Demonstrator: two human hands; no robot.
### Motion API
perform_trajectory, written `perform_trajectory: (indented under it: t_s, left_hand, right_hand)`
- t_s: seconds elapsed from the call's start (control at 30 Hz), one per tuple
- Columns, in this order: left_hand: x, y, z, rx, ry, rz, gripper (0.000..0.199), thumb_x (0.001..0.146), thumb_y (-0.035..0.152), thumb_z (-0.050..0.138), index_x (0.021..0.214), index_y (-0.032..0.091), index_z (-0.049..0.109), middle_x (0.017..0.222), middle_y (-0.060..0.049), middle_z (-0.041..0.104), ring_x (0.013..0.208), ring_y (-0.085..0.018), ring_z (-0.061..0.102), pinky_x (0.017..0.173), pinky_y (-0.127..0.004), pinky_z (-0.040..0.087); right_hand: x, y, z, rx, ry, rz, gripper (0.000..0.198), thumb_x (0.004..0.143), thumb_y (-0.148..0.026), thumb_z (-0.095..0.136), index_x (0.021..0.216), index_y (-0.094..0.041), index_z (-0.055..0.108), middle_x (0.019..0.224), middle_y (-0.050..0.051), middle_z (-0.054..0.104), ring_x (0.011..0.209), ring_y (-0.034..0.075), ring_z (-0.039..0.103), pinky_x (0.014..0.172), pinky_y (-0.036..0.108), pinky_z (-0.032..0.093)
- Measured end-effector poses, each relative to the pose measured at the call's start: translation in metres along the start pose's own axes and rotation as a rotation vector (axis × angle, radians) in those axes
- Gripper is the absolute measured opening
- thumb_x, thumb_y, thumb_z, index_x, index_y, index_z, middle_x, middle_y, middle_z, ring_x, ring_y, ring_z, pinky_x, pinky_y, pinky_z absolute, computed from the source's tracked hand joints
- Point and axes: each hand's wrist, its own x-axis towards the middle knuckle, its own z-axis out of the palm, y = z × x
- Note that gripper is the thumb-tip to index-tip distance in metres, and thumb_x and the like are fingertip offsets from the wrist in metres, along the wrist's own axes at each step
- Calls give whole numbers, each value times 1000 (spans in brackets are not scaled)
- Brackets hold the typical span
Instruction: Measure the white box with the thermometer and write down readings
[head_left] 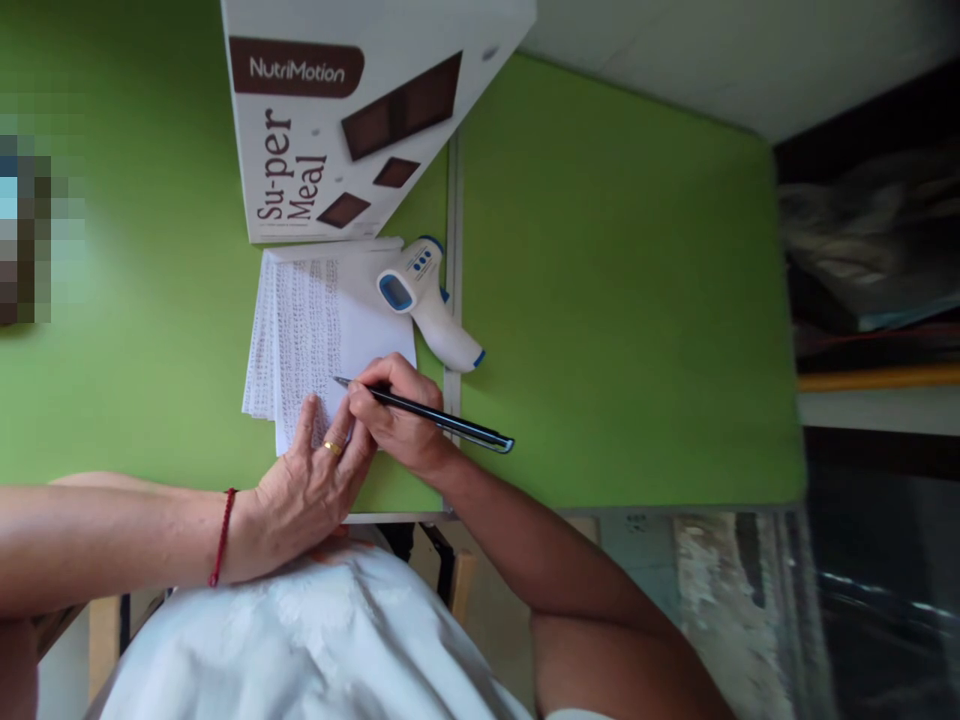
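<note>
the sheet point(371, 330) lies on the table point(622, 300), atop other pages point(257, 370) that show at its nine o'clock. at its four to five o'clock, the right hand point(409, 432) pinches the pen point(450, 420) low down, the barrel slanting back between three and four. the left hand point(307, 495), at six to seven, is flat and grips nothing, fingers a little apart on the sheet's lower part, close against the right. the tip is at the right side of the packed marks; whether it touches paper, i cannot tell.

for neat marks, i'd press the left fingers down firmly, as the pile could slip, and give the right hand more room. small finger strokes should suit such tight rows. the thermometer point(446, 335) overlaps the edge at two o'clock and the box point(360, 180) stands at twelve, so sliding the sheet that way could bump them.
</note>
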Motion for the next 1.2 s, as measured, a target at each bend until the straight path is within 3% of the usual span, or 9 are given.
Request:
perform_trajectory:
  t_s: [0.53,1.2]
  left_hand:
    - [1,0,0,38,44,-19,52,101,39,52,138,9,71,149,-19,63,139,-39,59,107,-58,58]
    - [2,-3,-4,44,21,-7,49,99,29,52,139,9,70,150,-19,63,140,-39,58,107,-58,59]
  right_hand:
    - [-1,1,0,-21,13,12,15,90,-31,62,79,-27,53,63,-6,60,53,13,53,56,26,49]
    - [0,0,-2,-20,33,-34,16,89,-24,63,77,-26,53,62,-7,60,53,11,54,55,25,47]
